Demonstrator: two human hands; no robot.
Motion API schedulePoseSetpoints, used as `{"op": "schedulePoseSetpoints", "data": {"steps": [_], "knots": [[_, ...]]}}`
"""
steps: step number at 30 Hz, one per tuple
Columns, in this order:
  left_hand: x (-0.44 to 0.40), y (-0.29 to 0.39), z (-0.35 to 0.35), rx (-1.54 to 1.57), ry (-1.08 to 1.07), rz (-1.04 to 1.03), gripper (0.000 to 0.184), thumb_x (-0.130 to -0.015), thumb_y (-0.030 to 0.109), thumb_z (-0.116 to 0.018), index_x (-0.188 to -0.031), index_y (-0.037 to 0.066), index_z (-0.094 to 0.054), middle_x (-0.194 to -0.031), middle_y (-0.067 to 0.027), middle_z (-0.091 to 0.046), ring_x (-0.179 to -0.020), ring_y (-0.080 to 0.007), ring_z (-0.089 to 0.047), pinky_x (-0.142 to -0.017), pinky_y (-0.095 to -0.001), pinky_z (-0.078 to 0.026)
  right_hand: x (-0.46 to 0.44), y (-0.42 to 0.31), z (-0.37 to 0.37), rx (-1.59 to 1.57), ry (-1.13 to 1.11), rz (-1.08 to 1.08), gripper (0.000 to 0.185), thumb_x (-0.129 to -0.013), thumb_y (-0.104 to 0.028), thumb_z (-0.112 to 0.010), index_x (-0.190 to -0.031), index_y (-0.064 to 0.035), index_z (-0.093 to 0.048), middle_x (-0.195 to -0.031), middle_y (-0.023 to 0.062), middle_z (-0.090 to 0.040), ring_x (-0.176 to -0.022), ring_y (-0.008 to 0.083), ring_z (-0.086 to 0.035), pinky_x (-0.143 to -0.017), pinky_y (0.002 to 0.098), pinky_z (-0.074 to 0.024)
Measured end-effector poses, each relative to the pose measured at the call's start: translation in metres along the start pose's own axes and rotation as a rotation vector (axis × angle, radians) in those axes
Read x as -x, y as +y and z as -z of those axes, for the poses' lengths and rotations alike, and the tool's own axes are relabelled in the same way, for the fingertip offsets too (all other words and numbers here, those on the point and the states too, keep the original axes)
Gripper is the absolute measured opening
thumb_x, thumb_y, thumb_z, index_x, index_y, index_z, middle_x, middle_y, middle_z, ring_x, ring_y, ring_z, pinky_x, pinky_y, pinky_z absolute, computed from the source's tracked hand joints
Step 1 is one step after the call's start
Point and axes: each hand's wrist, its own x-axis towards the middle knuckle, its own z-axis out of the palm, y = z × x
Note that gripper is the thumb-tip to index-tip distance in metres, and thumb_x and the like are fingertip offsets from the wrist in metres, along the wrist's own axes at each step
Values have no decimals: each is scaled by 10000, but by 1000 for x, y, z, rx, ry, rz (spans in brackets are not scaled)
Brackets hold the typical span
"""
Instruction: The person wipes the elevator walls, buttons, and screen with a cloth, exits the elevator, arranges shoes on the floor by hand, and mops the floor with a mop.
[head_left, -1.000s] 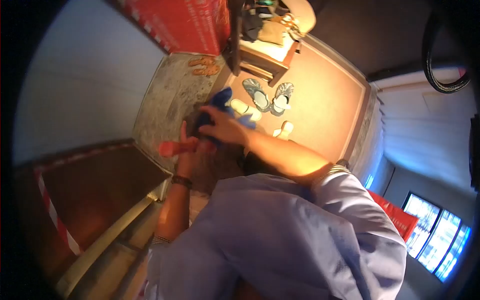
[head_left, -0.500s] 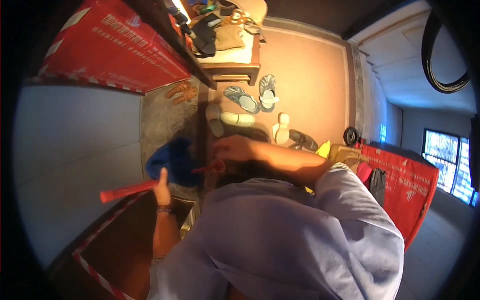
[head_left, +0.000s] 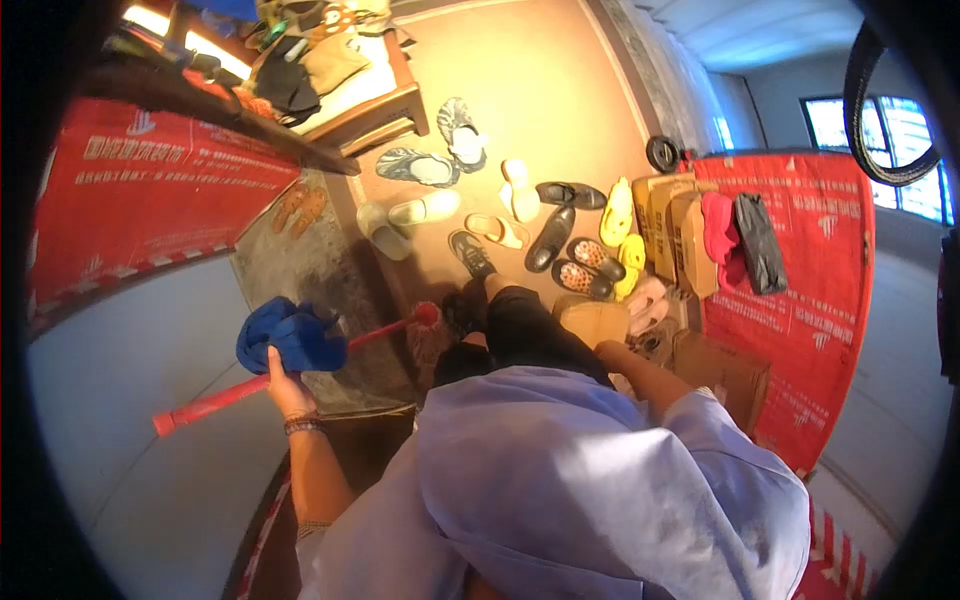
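Note:
My left hand (head_left: pixel 287 388) is closed around a blue cloth item (head_left: pixel 285 336) and a long red stick (head_left: pixel 215 405). The stick slants from lower left up to a round red end (head_left: pixel 427 315) near my legs. The blue item lies bunched over the stick, and its exact kind cannot be told. My right hand (head_left: pixel 612 352) hangs low at my right side, beside a cardboard box (head_left: pixel 592 320). Its fingers are mostly hidden, so what it holds, if anything, does not show.
Pairs of shoes, among them grey ones (head_left: pixel 418 167), black ones (head_left: pixel 551 238) and yellow ones (head_left: pixel 617 212), lie on the floor ahead. A wooden bench (head_left: pixel 378 115) bears bags. Red panels (head_left: pixel 820 310) stand left and right, with cardboard boxes (head_left: pixel 720 365) by the right one.
The view has turned right, showing more shoes and boxes. My left hand has moved out left with the blue item and stick. My right hand has left the middle and dropped to my right side.

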Motion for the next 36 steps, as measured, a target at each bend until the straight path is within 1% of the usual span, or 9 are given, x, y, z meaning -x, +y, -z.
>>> {"op": "schedulePoseSetpoints", "data": {"steps": [3,6,9,14,22,24,26,31,36], "knots": [[6,0,-10,-19,-57,-12,511,-912,336,-628,-1263,-21,-521,-1249,-103,-577,-1139,-213,-550,-1019,-367,-391,21,-44,25,31,215,80,334,-779,-231,-643,-1049,-35,-662,-871,173,-693,-811,283,-689,-737,379,-538],[12,3,-19,-50,-42,-20,543,-900,374,-634,-1269,-7,-518,-1267,-102,-569,-1158,-224,-541,-1026,-383,-383,5,-47,43,-862,255,-299,318,-798,-307,-568,-928,-59,-718,-944,205,-683,-903,353,-657,-781,429,-524],[-1,-1,-13,-83,-96,-52,544,-931,409,-568,-1282,-3,-509,-1287,-111,-558,-1189,-243,-522,-1046,-402,-360,-9,-41,84,-700,467,-252,325,-800,-298,-572,-960,-48,-705,-967,217,-675,-942,366,-644,-833,418,-512],[-5,4,-25,-118,4,-124,562,-941,412,-537,-1268,-43,-506,-1291,-134,-545,-1194,-255,-508,-1052,-408,-354,-107,9,124,-498,509,-163,364,-803,-301,-561,-1044,-51,-670,-1046,220,-656,-1006,373,-623,-889,430,-490],[-28,4,-38,-172,190,-155,599,-937,459,-509,-1316,-3,-480,-1336,-124,-516,-1222,-272,-486,-1074,-423,-342,-246,56,232,-636,741,-323,327,-826,-275,-572,-1048,-56,-672,-1083,201,-650,-1048,365,-606,-930,429,-474],[-28,4,-49,-183,182,-163,616,-929,462,-519,-1325,-7,-470,-1337,-140,-513,-1227,-295,-484,-1085,-439,-335,-284,75,249,-689,785,-345,427,-803,-242,-639,-1182,-51,-593,-1198,220,-596,-1127,360,-564,-964,432,-450],[-33,5,-55,-190,215,-146,638,-922,470,-523,-1337,-9,-454,-1345,-151,-504,-1232,-305,-479,-1087,-447,-332,-313,81,258,-898,982,-382,546,-790,-318,-687,-1225,-53,-490,-1189,225,-591,-1128,392,-558,-972,445,-435],[-45,2,-61,-268,317,-238,645,-927,467,-500,-1366,1,-421,-1383,-154,-464,-1264,-314,-450,-1072,-466,-338,-376,110,269,-1029,1042,-289,792,-751,-358,-726,-1331,71,-398,-1304,307,-494,-1227,365,-504,-1030,398,-394],[-56,9,-53,-255,320,-197,619,-933,454,-487,-1353,3,-438,-1379,-146,-474,-1279,-304,-436,-1086,-455,-314,-367,116,256,-871,927,-556,433,-819,-301,-672,-1179,-73,-600,-1160,204,-628,-1116,360,-579,-946,431,-457]]}}
